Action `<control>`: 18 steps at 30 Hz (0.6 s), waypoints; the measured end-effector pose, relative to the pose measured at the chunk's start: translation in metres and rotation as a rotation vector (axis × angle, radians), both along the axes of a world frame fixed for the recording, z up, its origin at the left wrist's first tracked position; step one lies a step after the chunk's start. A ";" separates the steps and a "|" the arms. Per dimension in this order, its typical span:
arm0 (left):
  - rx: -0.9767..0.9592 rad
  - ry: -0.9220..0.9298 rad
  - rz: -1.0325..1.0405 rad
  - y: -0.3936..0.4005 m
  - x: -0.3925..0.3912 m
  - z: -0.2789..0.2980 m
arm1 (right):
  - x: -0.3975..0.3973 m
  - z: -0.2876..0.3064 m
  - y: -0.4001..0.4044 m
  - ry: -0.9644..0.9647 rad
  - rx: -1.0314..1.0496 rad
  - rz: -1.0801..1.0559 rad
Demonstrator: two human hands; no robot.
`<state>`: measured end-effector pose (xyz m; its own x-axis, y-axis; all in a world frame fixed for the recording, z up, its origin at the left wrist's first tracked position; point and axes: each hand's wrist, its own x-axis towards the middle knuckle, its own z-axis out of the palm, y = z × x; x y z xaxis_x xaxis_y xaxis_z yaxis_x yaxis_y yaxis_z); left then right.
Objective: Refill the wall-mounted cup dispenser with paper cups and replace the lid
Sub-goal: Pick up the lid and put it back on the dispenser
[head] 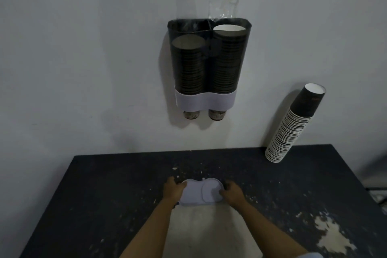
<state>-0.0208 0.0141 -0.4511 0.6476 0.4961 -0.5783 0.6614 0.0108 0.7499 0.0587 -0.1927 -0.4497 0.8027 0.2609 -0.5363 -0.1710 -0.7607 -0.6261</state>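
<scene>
Hands first: our left hand and right hand each curl around one end of the pale lilac, two-lobed plastic lid, fingers closed on its edges, low over the dark speckled table. We cannot tell whether the lid touches the table. On the grey wall above hangs the smoky, see-through twin-tube cup dispenser with its top open and a lilac band along its base. Both tubes hold stacked dark paper cups, the right stack higher than the left stack. A leaning spare stack of cups rests on the table's far right corner against the wall.
</scene>
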 end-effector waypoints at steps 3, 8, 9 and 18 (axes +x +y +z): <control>-0.118 0.102 0.014 0.000 -0.004 -0.027 | -0.005 -0.012 -0.002 0.006 -0.062 0.042; -0.230 0.100 0.041 -0.005 -0.006 -0.043 | -0.011 -0.003 0.001 0.022 -0.054 0.034; -0.240 0.099 0.058 -0.005 -0.006 -0.045 | -0.011 -0.004 0.000 0.020 -0.044 0.018; -0.150 -0.119 0.234 -0.001 -0.012 0.044 | -0.013 0.037 0.011 -0.105 0.215 -0.205</control>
